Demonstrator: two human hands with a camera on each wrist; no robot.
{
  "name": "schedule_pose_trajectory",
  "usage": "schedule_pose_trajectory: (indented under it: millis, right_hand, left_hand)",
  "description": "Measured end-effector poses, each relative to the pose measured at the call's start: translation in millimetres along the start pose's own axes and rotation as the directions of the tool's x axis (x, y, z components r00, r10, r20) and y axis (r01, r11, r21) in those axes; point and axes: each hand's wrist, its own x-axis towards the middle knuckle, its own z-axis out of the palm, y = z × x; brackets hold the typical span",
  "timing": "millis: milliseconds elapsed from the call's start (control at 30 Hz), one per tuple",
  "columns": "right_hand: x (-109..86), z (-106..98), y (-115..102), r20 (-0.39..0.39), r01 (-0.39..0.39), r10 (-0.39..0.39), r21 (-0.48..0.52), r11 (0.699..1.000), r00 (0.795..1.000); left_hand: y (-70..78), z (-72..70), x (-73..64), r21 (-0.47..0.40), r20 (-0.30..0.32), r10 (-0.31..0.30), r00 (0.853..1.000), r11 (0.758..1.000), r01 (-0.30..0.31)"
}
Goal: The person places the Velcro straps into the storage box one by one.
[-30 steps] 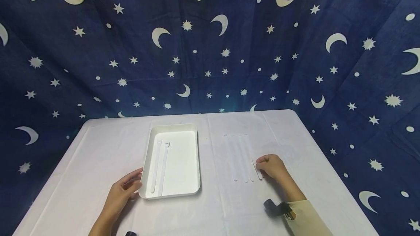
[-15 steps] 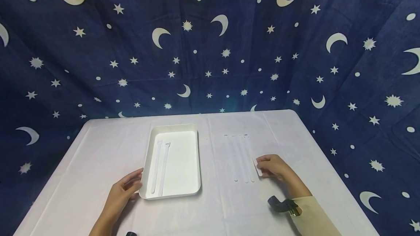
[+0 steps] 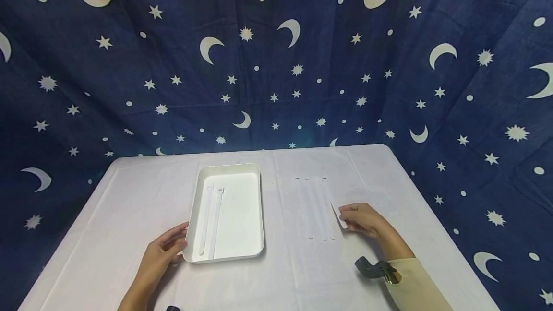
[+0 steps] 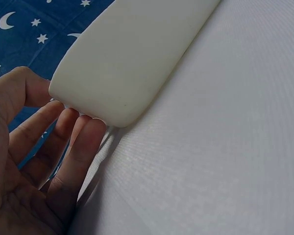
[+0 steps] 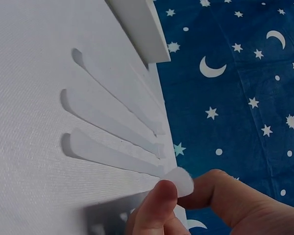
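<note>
My right hand (image 3: 363, 217) pinches a white strap (image 3: 338, 215) between thumb and fingers, at the right of the table; its rounded end (image 5: 182, 182) shows in the right wrist view. To the left of that hand, several similar white straps (image 5: 103, 151) lie side by side on the cloth. My left hand (image 3: 162, 251) rests at the lower left corner of a white tray (image 3: 261, 215), its fingertips touching the outer wall (image 4: 117, 63). Inside the tray lie two white straps (image 3: 216, 222) with slotted heads toward the far end.
A white cloth (image 3: 276, 282) covers the table. Behind it hangs a dark blue curtain (image 3: 276, 61) with moons and stars. A black wrist camera mount (image 3: 371, 269) sits at the right sleeve (image 3: 414, 282).
My right hand has shifted slightly to the right with the pinched strap, whose lower end has risen and now tilts. My left hand and the tray have stayed in place.
</note>
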Motion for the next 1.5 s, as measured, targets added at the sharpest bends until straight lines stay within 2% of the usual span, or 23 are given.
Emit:
schedule_pose_trajectory:
  millis: [300,467,667,933,1067,1500]
  right_hand:
    - [-1.6,-3,-4,0.028,0.010,-0.010,0.023,1.000,1.000]
    - [-4.3,-4,-5,0.055,0.039,-0.041,0.031,0.999,0.998]
    - [-8.1,-5,-8,0.068,0.057,-0.061,0.056,0.997,0.996]
    - [-10.7,-5,-9,0.098,0.052,-0.061,0.094,0.994,0.993]
    - [-11.7,-4,-9,0.094,0.053,-0.064,0.111,0.992,0.993]
    - [-10.0,14,-21,0.059,0.087,-0.090,0.049,0.995,0.994]
  left_hand:
    - [1.3,-0.3,0.5,0.019,0.007,-0.022,1.000,1.000,0.022]
    - [1.3,-0.7,-0.2,0.011,0.011,-0.001,1.000,1.000,0.001]
    - [1.0,-0.7,0.4,0.002,0.012,-0.003,1.000,1.000,0.003]
    - [-0.6,-0.4,0.5,-0.004,0.013,-0.008,1.000,1.000,0.008]
    - [-1.6,-0.6,0.4,-0.008,0.016,-0.007,1.000,1.000,0.007]
    - [1.5,0.6,-0.3,0.004,-0.001,-0.006,1.000,1.000,0.006]
